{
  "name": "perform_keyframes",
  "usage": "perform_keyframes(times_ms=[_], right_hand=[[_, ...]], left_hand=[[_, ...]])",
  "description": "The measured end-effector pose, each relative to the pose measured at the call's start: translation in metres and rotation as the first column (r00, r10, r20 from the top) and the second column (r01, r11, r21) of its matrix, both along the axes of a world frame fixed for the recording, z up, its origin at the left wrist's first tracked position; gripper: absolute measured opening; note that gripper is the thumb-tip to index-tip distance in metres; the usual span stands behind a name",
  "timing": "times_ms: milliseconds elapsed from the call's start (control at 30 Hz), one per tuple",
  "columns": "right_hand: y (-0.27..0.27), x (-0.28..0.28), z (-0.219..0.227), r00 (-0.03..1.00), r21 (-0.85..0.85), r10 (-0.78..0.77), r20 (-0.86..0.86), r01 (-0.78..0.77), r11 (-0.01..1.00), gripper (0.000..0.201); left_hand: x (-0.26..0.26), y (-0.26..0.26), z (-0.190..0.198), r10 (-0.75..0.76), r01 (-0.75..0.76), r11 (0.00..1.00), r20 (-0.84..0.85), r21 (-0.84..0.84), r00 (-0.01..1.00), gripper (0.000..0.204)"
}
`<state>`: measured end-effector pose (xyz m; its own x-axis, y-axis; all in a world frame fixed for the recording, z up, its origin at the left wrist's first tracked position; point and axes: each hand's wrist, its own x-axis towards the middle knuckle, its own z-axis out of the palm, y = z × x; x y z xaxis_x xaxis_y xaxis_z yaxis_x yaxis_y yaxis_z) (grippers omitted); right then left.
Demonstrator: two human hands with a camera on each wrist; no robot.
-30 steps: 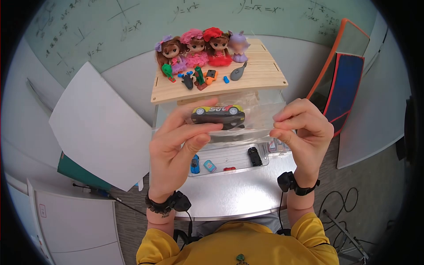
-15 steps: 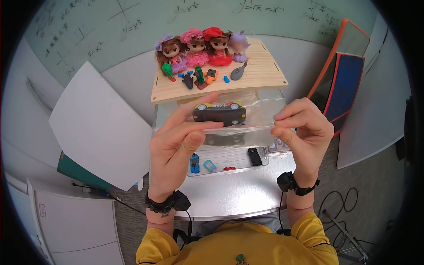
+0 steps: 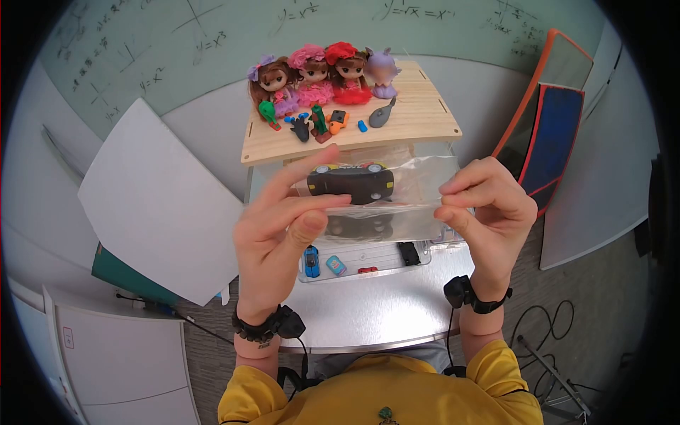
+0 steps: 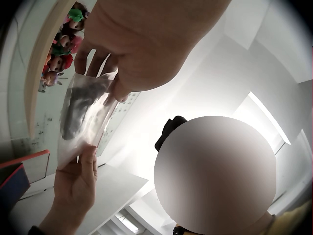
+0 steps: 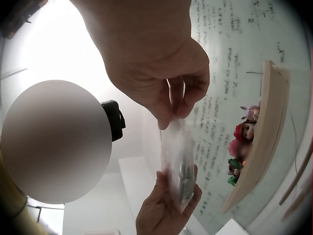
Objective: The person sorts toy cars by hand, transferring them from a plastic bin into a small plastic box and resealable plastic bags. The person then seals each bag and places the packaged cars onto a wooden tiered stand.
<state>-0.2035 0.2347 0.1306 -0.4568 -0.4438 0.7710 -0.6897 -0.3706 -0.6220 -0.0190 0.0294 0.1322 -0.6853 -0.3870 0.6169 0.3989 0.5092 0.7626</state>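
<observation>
A toy car with a dark underside lies inside a clear plastic bag held up in front of the body. In the head view its yellow and red body shows only along the top edge. My left hand grips the bag's left end, thumb below and fingers along the car. At the bag's right end, my right hand pinches the edge between thumb and fingertips. The left wrist view shows the plastic bag stretched between both hands. In the right wrist view the bag appears nearly edge-on.
Below the bag, a clear tray on the metal table holds several small toy cars. Behind stands a wooden shelf with dolls and small toy figures. White panels stand at the left.
The bag and car have tilted, so more of the dark underside and the bag's lower strip show. The left fingers have shifted slightly left; the right hand keeps its pinch.
</observation>
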Motion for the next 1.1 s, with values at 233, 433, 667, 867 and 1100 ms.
perform_keyframes(times_ms=[233, 433, 667, 867, 1100], right_hand=[[0.004, 0.011, 0.004, 0.999, -0.035, -0.015, 0.034, 0.017, 0.999, 0.021], [0.012, 0.02, 0.005, 0.998, -0.095, -0.01, 0.061, 0.016, 0.995, 0.024], [0.008, 0.016, 0.002, 0.999, -0.119, -0.048, -0.002, 0.047, 0.992, 0.024], [0.008, 0.008, 0.001, 1.0, -0.089, 0.01, 0.029, -0.007, 0.996, 0.022], [0.005, 0.009, 0.004, 0.942, 0.062, 0.196, 0.273, -0.22, 0.973, 0.036]], left_hand=[[0.005, 0.001, -0.003, 0.015, -0.01, 0.999, -0.117, 0.043, 0.993, 0.028], [0.011, 0.006, -0.004, 0.0, -0.014, 0.999, -0.259, -0.05, 0.966, 0.028], [0.011, 0.012, 0.0, 0.059, -0.084, 0.993, -0.275, -0.081, 0.96, 0.024], [0.011, 0.017, -0.001, -0.041, 0.06, 0.992, -0.164, 0.11, 0.986, 0.018], [0.008, 0.02, -0.01, 0.02, 0.008, 0.983, -0.151, 0.185, 0.988, 0.014]])
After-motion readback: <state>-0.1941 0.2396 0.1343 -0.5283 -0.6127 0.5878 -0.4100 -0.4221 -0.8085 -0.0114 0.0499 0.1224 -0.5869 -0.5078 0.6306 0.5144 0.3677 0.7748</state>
